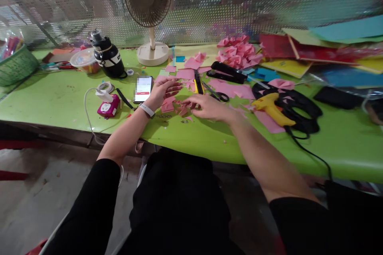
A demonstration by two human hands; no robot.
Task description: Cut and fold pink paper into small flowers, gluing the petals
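Note:
Both my hands rest over a scatter of small pink paper pieces on the green table. My left hand, with a white watch at the wrist, lies palm down with its fingers stretched out over the pieces. My right hand reaches left, its fingertips drawn together on a small pink piece among the scraps; motion blur hides the grip. A yellow-and-black cutter and black scissors lie just beyond my fingers.
A phone, pink power adapter, black bottle, plastic bowl and green basket stand at the left. A fan stands behind. A yellow glue gun, black stapler, folded pink paper pile and coloured paper sheets are at the right.

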